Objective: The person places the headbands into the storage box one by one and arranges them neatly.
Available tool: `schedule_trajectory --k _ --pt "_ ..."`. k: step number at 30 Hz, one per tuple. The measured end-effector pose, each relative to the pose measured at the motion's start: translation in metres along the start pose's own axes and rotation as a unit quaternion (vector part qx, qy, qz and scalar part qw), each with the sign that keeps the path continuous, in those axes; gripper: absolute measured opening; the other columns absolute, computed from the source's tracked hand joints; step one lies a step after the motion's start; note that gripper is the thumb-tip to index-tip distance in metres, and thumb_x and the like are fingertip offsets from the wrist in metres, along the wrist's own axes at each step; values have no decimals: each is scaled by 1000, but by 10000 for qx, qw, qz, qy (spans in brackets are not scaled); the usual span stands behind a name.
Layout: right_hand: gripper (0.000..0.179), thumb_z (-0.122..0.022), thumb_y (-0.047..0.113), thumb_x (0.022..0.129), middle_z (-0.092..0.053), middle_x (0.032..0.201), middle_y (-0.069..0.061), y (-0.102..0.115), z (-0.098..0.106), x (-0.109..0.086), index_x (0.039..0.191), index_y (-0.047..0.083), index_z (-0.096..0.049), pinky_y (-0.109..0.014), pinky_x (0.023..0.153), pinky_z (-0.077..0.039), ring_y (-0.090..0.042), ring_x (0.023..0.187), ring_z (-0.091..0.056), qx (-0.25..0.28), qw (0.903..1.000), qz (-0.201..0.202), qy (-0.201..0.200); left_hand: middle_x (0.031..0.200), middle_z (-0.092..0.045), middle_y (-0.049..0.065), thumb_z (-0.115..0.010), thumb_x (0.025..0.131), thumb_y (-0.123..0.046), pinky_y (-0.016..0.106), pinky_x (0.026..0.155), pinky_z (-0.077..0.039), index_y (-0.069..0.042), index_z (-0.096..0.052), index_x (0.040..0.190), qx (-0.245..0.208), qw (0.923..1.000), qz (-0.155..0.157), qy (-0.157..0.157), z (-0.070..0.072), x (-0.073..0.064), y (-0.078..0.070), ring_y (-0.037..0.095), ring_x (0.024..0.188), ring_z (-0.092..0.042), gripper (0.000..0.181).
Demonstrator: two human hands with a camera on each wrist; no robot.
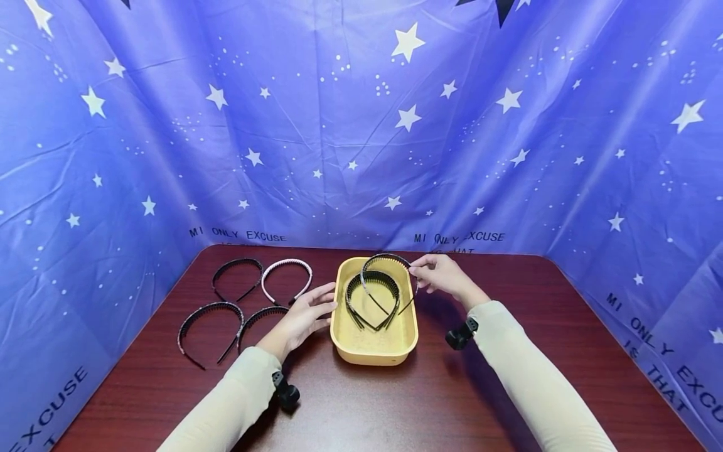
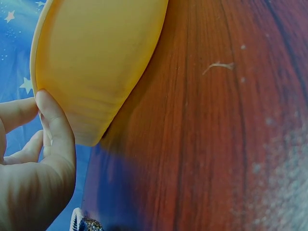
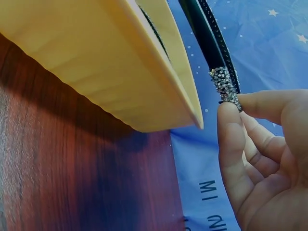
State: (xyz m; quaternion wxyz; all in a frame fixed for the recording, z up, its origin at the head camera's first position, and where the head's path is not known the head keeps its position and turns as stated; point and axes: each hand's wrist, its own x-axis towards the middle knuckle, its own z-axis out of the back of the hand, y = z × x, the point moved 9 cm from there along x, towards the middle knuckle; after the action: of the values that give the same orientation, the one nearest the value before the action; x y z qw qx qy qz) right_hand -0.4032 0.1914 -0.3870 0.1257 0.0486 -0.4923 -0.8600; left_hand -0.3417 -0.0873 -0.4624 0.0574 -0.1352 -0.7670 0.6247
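Note:
My right hand (image 1: 443, 276) pinches a black headband (image 1: 386, 257) between thumb and fingertips, above the tray's far right part. A glittery silver stone-covered section (image 3: 224, 86) of that headband shows at the fingertips in the right wrist view. Below it, dark toothed headbands (image 1: 351, 290) lie overlapping inside the yellow tray (image 1: 373, 359); their exact count is unclear. My left hand (image 1: 302, 319) touches the tray's left rim with fairly straight fingers. In the left wrist view, the thumb (image 2: 54, 113) rests against the tray's outer wall near the rim.
Left of the tray lie a pink-white headband (image 1: 287, 261), a black one (image 1: 236, 261) and a dark glittery one (image 1: 210, 306). Another dark headband (image 1: 265, 312) is partly behind the left hand. A starry blue curtain (image 1: 361, 138) surrounds the reddish-brown table (image 1: 361, 414).

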Motion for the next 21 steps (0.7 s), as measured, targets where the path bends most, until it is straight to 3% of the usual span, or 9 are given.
schedule_trajectory --k 13,21 --pt "26 -70 14 94 -74 83 -11 2 -17 8 112 -4 -71 -31 58 -58 -14 66 -68 -44 9995 -302 65 143 -47 23 -58 98 -1 34 87 -53 -3 -39 152 39 10000 -14 34 1 0 -1 26 114 -57 58" --pt "22 -72 14 92 -71 72 -8 9 -27 13 107 -3 -73 -33 58 -60 -13 61 -67 -360 9986 -370 90 141 -47 23 -59 98 -2 34 87 -54 -2 -38 152 30 10000 -52 65 1 0 0 25 114 -57 58"
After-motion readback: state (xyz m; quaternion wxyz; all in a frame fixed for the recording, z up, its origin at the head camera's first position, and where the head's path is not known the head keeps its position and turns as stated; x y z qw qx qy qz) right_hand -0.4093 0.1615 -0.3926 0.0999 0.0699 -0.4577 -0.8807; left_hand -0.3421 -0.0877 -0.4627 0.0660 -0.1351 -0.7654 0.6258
